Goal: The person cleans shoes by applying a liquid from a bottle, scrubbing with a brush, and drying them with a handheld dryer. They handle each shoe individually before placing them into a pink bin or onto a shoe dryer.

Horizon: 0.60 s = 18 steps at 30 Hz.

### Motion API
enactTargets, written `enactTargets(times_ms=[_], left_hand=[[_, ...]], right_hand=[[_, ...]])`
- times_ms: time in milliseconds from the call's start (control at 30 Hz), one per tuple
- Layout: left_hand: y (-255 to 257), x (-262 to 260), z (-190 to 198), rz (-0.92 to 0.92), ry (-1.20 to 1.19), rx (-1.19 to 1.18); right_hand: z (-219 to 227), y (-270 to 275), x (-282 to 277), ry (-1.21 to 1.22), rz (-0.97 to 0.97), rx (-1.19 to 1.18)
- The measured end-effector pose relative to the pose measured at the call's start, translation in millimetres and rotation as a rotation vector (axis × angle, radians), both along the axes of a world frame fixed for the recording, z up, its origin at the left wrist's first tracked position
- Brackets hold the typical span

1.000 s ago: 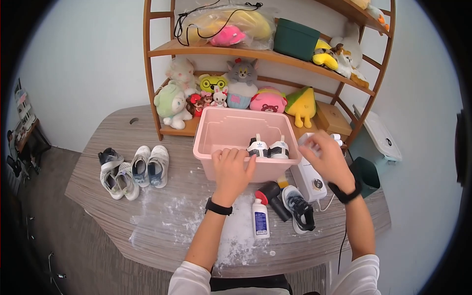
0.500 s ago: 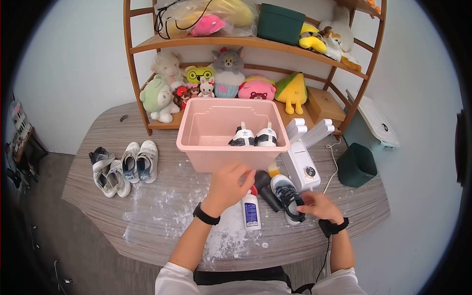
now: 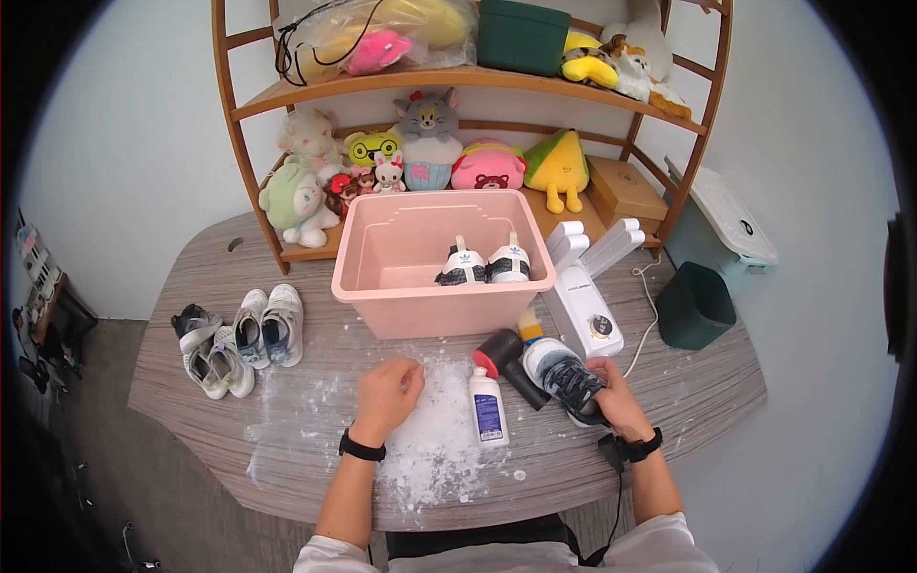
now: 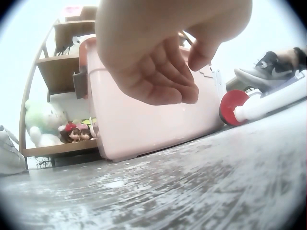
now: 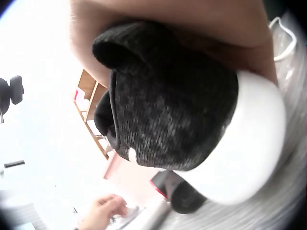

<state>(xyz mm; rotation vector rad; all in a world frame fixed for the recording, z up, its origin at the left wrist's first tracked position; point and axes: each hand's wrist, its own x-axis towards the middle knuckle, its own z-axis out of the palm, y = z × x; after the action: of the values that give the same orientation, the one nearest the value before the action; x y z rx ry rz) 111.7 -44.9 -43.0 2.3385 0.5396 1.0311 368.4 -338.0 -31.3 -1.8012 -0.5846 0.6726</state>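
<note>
My right hand [image 3: 616, 399] grips a dark grey shoe with a white sole [image 3: 564, 374] at its heel end; the shoe looks tilted, toe toward the pink bin. Up close in the right wrist view, the black knit heel [image 5: 168, 105] lies under the hand [image 5: 192, 24]. My left hand [image 3: 387, 393] hovers over white powder on the tabletop, fingers loosely curled around nothing, in front of the pink bin [image 4: 153, 124]. Between the hands stands a white bottle with a blue label [image 3: 488, 411]. Two white-and-black shoes [image 3: 485, 265] sit in the bin [image 3: 435, 313].
Several shoes [image 3: 277, 329] stand at the left. A black hair dryer [image 3: 516, 368], a yellow-and-white brush [image 3: 529, 327] and a white device [image 3: 581, 310] lie right of centre. A dark green bin [image 3: 694, 306] stands at the right; a toy shelf [image 3: 315, 253] is behind.
My right hand came down from the pink bin's rim and took hold of the dark shoe, which has tilted. My left hand left the rim and moved down and left, over the powder.
</note>
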Motion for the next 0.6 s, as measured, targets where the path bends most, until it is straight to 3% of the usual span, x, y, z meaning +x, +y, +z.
enactTargets(times_ms=[67,100,167,367,433,567,600], left_hand=[[-0.4,-1.6,1.1,0.002,0.012,0.001],[-0.7,-2.2,1.4,0.004,0.028,0.004],[-0.5,-1.3,-2.8,0.007,0.004,-0.002],[0.1,-1.7,-5.9,-0.002,-0.006,-0.003],[0.2,-1.9,-6.0,-0.007,0.005,-0.001],[-0.3,-1.7,-3.4,-0.006,0.025,0.024],[-0.3,-2.2,-2.6,-0.004,0.047,0.038]], right_hand=[[25.9,0.1,-12.7,0.244,-0.02,0.083],[26.2,-2.6,-11.4,0.239,-0.019,0.082],[26.1,-10.7,-7.8,0.598,0.078,0.402],[29.4,-2.4,-14.2,0.645,0.09,0.611],[35.9,5.2,-18.9,0.697,0.189,0.755],[13.1,10.3,-10.3,0.755,0.202,0.929],[11.4,12.6,-9.5,0.672,0.176,0.911]])
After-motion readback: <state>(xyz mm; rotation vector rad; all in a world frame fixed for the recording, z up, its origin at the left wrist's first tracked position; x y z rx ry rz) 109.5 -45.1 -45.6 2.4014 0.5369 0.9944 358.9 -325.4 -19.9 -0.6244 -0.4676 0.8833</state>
